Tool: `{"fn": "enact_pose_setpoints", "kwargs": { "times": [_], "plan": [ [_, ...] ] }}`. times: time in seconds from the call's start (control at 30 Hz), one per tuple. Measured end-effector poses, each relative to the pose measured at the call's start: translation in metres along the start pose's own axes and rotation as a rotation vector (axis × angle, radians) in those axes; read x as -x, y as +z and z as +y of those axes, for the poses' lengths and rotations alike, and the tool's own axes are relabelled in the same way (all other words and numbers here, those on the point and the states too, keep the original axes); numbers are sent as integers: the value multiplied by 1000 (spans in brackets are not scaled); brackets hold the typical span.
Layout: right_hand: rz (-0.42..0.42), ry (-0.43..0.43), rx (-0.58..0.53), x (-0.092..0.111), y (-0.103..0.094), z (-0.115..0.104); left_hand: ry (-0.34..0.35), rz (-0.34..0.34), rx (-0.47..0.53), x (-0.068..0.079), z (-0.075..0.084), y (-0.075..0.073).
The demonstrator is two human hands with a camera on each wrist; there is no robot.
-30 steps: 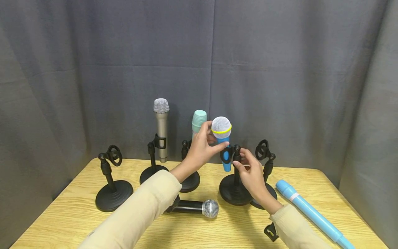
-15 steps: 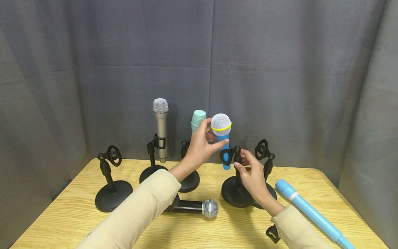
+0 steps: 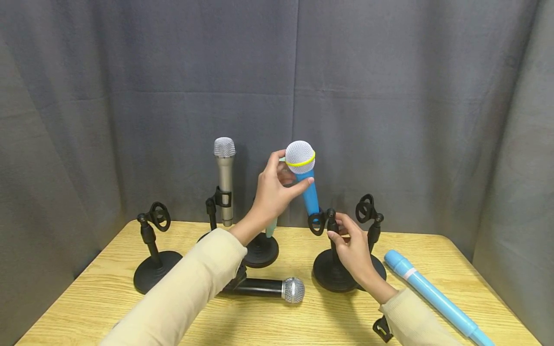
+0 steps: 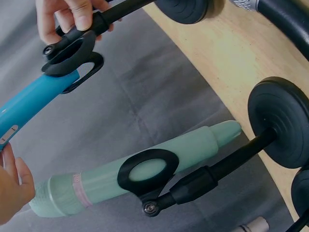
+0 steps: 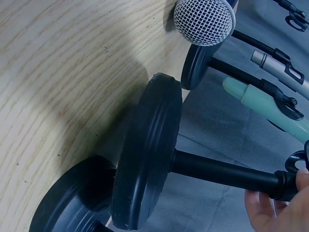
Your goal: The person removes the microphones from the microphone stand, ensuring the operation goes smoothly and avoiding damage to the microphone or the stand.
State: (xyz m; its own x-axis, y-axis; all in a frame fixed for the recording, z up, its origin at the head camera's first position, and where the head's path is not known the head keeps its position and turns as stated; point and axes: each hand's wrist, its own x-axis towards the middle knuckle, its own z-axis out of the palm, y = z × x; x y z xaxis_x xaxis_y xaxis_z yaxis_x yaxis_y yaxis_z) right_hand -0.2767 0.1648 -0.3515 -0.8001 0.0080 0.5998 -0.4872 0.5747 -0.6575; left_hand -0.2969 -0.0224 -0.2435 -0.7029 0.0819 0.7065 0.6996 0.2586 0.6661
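Observation:
My left hand [image 3: 272, 192] holds a blue microphone [image 3: 309, 194] near its white mesh head, thumb in front and fingers behind. The microphone leans, with its lower end right at the ring of a black clip [image 3: 317, 225]. That clip tops a short black desk stand [image 3: 334, 271] with a round base. Around the stand's pole, just under the clip joint, my right hand [image 3: 352, 247] pinches with thumb and fingers. In the left wrist view, the blue handle's end [image 4: 67, 82] overlaps the clip's opening. A mint green microphone [image 4: 193, 147], clipped in another stand, is mostly hidden behind my left hand in the head view.
A silver microphone [image 3: 225, 178] stands clipped at the back left. Stands with bare clips are at left [image 3: 157, 269] and right [image 3: 373, 235]. A black microphone [image 3: 264, 288] lies in front, a light blue one [image 3: 437, 293] at right. A loose clip [image 3: 383, 329] lies by the right sleeve.
My left hand has raised the blue microphone and tilted it, so its lower end has risen from below the clip to the ring. The stand in my right hand has shifted slightly right and nearer.

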Motion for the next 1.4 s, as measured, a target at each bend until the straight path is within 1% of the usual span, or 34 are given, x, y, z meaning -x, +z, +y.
{"fn": "enact_pose_setpoints", "kwargs": {
  "times": [0.17,0.37,0.6,0.8,1.1,1.4],
  "plan": [
    [-7,11,1,0,1,2,31,39,13,-4,5,-7],
    [5,20,-6,-1,2,4,63,78,18,-6,11,-14],
    [4,47,-29,-2,2,6,72,89,29,-5,10,-21],
    [6,76,-65,-4,4,7,56,51,2,1,8,-26],
    [8,69,-82,-9,9,9,58,-28,-48,12,-1,-33],
    [6,72,-136,-16,14,13,8,-111,-81,28,-11,-38]
  ]
}}
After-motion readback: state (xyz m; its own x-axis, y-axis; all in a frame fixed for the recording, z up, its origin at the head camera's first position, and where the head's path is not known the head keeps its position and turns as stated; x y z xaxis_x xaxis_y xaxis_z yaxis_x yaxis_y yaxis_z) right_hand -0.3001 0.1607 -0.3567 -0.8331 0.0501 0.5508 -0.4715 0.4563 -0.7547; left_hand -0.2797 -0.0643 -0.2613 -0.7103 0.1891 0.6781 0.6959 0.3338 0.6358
